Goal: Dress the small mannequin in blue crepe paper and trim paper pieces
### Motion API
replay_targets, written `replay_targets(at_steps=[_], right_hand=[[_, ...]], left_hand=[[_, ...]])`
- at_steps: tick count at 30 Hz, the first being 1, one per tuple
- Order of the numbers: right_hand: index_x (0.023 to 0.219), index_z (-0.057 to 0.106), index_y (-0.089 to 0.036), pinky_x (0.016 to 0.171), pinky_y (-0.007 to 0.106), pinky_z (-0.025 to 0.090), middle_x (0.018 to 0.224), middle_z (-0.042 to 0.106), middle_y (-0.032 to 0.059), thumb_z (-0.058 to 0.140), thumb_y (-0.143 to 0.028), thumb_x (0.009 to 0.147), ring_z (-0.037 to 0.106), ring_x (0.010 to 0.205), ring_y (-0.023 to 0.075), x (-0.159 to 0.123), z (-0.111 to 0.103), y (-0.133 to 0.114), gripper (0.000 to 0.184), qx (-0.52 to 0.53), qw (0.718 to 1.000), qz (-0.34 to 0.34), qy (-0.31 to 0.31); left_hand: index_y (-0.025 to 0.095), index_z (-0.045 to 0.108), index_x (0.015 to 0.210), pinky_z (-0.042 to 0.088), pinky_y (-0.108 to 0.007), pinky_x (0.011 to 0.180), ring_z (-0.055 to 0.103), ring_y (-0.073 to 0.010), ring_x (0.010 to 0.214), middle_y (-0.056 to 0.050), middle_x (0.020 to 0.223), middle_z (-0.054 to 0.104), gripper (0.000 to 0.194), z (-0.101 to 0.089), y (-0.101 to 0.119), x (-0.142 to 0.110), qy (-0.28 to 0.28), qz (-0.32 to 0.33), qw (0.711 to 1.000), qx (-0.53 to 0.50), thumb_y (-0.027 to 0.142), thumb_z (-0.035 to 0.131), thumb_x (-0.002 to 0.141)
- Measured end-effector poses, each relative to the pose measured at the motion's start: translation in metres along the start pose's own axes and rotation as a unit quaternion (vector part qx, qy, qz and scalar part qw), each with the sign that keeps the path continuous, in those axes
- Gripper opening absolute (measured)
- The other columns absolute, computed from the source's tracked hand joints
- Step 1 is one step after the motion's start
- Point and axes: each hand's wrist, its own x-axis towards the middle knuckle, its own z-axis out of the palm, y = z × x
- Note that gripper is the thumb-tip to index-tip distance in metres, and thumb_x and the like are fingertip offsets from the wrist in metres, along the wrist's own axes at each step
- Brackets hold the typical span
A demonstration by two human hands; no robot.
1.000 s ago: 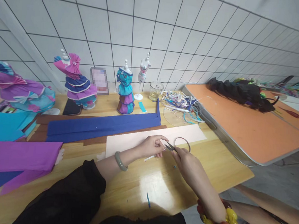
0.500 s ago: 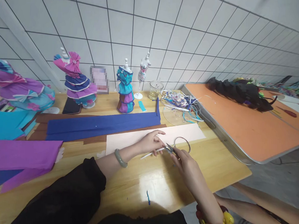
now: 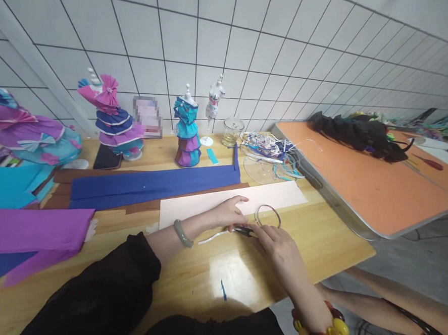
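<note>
My left hand [image 3: 227, 212] is closed in a pinch on a narrow white strip [image 3: 212, 236], whose free end trails left over the wooden table. My right hand [image 3: 282, 248] grips small dark scissors [image 3: 244, 231], with the blades pointing left beneath my left fingertips. Both hands' fingers meet there, partly hiding the strip and the blades. Just behind my right hand is a thin brown ring [image 3: 280, 219]. Under my left hand and wrist lies a pale pink sheet [image 3: 191, 206].
Folded blue fabric [image 3: 154, 185] lies behind the pink sheet, with purple fabric [image 3: 26, 231] at left. Small dressed mannequins [image 3: 188, 130], a glass cup [image 3: 232, 133] and a pile of trimmings [image 3: 267, 146] stand along the wall. At right is an orange table [image 3: 375, 182]; another person's legs [image 3: 375, 303] show below.
The scissors have come left and down, under my left fingers, and the blades look closer together. The strip's free end has shifted left and now curves.
</note>
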Motion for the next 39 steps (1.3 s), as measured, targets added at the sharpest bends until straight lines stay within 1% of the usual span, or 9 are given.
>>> replay_targets(at_steps=[5,10,17,22,26,29,33,36,39], right_hand=[[0.101,0.059,-0.014,0.063,0.033,0.039,0.079,0.064,0.0085,0.042,-0.019,0.094,0.058,0.072,0.0212,-0.001,0.001,-0.004,0.019,-0.002,1.0,-0.016,-0.005],[0.102,0.057,-0.014,0.063,0.034,0.036,0.081,0.064,0.0082,0.042,-0.018,0.094,0.056,0.071,0.0213,-0.005,0.005,-0.004,0.017,-0.014,1.0,-0.025,-0.003],[0.106,0.056,-0.014,0.064,0.034,0.036,0.078,0.062,0.0068,0.045,-0.018,0.093,0.056,0.072,0.0209,-0.009,0.007,-0.006,0.018,-0.01,1.0,-0.029,-0.006],[0.11,0.055,-0.012,0.064,0.034,0.037,0.078,0.062,0.0075,0.043,-0.017,0.093,0.056,0.072,0.0209,-0.008,0.008,-0.006,0.021,-0.015,0.999,-0.037,0.004],[0.106,0.056,-0.013,0.064,0.035,0.039,0.078,0.063,0.0078,0.044,-0.018,0.093,0.056,0.072,0.0215,-0.007,0.007,-0.009,0.019,-0.017,0.999,-0.037,0.008],[0.105,0.056,-0.014,0.065,0.035,0.04,0.078,0.063,0.0077,0.042,-0.019,0.094,0.057,0.072,0.0208,-0.009,0.006,-0.017,0.019,0.009,0.999,-0.029,0.014],[0.101,0.057,-0.016,0.063,0.032,0.045,0.079,0.063,0.0071,0.045,-0.029,0.093,0.059,0.069,0.0191,-0.011,0.007,-0.035,0.02,0.1,0.995,-0.012,0.001],[0.104,0.058,-0.017,0.064,0.03,0.049,0.085,0.063,0.0075,0.048,-0.032,0.092,0.061,0.072,0.0186,-0.012,0.01,-0.045,0.022,0.161,0.986,-0.005,-0.037],[0.105,0.06,-0.018,0.069,0.031,0.051,0.094,0.063,0.0099,0.047,-0.03,0.092,0.063,0.08,0.0193,-0.011,0.01,-0.044,0.022,0.179,0.983,-0.002,-0.031]], left_hand=[[0.017,0.016,0.143,0.04,-0.017,0.044,0.048,-0.0063,0.046,0.003,0.064,0.059,0.091,-0.001,-0.003,0.0,-0.04,-0.001,0.998,0.04,0.019,0.065,0.067],[0.019,0.009,0.145,0.039,-0.018,0.043,0.049,-0.0079,0.047,0.002,0.068,0.061,0.096,0.0,-0.006,0.0,-0.045,0.01,0.998,0.053,0.022,0.066,0.068],[0.017,0.011,0.145,0.03,-0.016,0.04,0.044,-0.0068,0.044,0.003,0.063,0.06,0.094,-0.001,-0.003,-0.001,-0.04,0.015,0.997,0.071,0.02,0.065,0.068],[0.014,0.013,0.145,0.031,-0.017,0.04,0.045,-0.0077,0.045,0.002,0.061,0.06,0.097,0.0,-0.002,-0.001,-0.052,0.021,0.997,0.061,0.024,0.069,0.066],[0.017,0.018,0.144,0.032,-0.016,0.04,0.045,-0.0067,0.044,0.003,0.061,0.059,0.089,0.001,-0.003,-0.001,-0.045,0.023,0.997,0.059,0.016,0.064,0.067],[0.019,0.017,0.143,0.035,-0.015,0.042,0.049,-0.0071,0.045,0.003,0.063,0.06,0.085,0.001,-0.002,-0.001,-0.02,0.021,0.998,0.05,0.014,0.059,0.07],[0.02,0.013,0.144,0.039,-0.016,0.044,0.06,-0.0115,0.055,-0.002,0.072,0.064,0.084,-0.001,-0.001,-0.001,0.002,0.017,0.999,0.026,0.017,0.059,0.073],[0.02,0.013,0.143,0.038,-0.016,0.044,0.06,-0.0114,0.052,-0.002,0.07,0.065,0.085,-0.005,0.0,0.001,-0.005,0.015,0.999,0.031,0.018,0.061,0.073],[0.018,0.014,0.143,0.037,-0.015,0.043,0.059,-0.0104,0.049,-0.002,0.069,0.065,0.086,-0.009,0.0,0.001,-0.005,0.019,0.999,0.034,0.017,0.061,0.072]])
